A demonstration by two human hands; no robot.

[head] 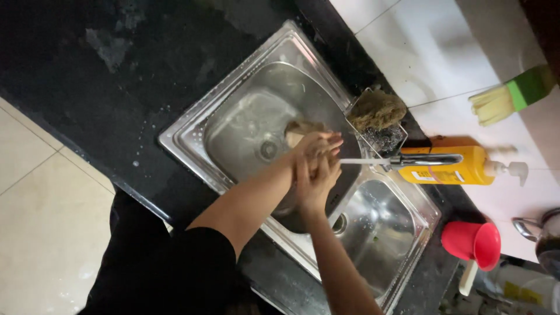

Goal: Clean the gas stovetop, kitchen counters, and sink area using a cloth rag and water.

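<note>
While the black stone surface (87,64) lies wet at the left, the steel double sink (192,122) sits in its middle. Over the larger basin, the left hand (312,146) and right hand (315,181) press together, fingers wrapped around each other, with a tan sponge-like object (294,133) touching the left fingers; whether it is gripped, I cannot tell. Right of them, a chrome tap (402,160) reaches toward the hands. Farther right lie a yellow pump bottle (455,169) and a red plastic cup (475,240).
</note>
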